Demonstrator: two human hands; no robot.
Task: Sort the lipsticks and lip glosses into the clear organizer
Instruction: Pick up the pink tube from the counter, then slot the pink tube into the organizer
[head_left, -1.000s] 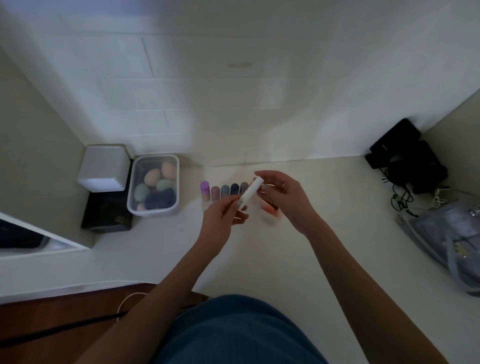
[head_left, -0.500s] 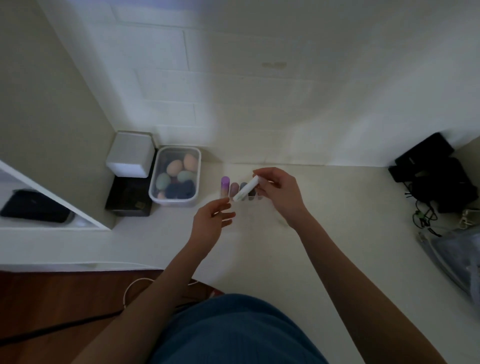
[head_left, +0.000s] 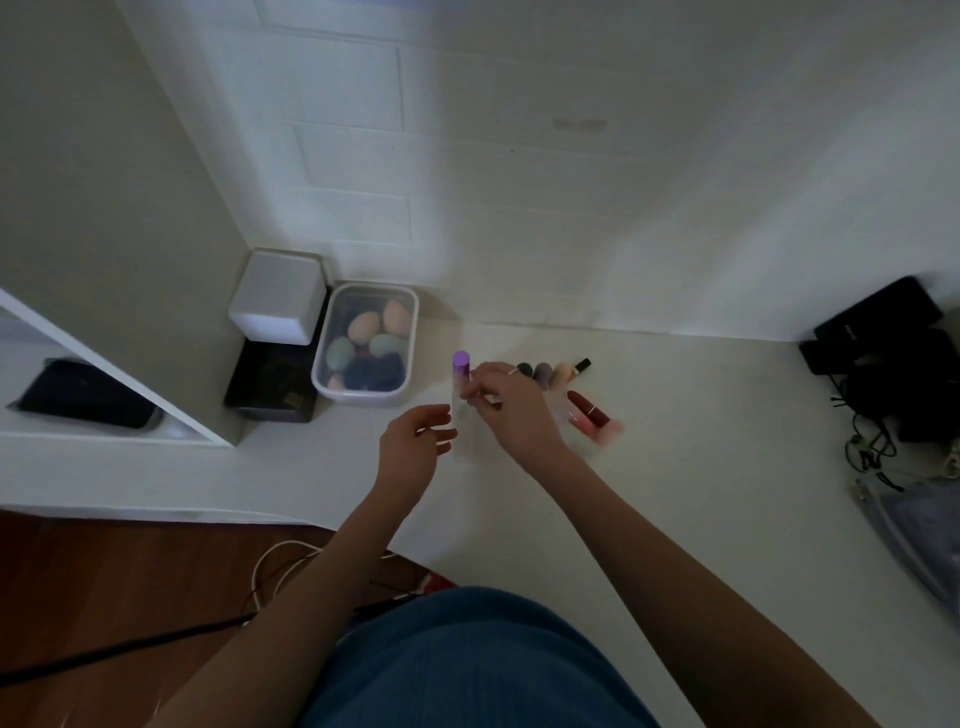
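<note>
Head view: right hand (head_left: 511, 410) pinches a white tube over the clear organizer (head_left: 470, 441) beside the purple-capped gloss (head_left: 461, 370), left hand (head_left: 415, 441) loosely spread nearby; a careless drop could topple that gloss.

A cream counter (head_left: 675, 467) is set into a corner formed by a white brick wall (head_left: 519, 156) behind and a plain beige wall (head_left: 93, 156) at the left. The brickwork is lit most strongly in a vertical band near the centre. Dark wooden floor (head_left: 130, 582) is seen below the counter's edge, crossed by a white cable (head_left: 270, 558).
</note>
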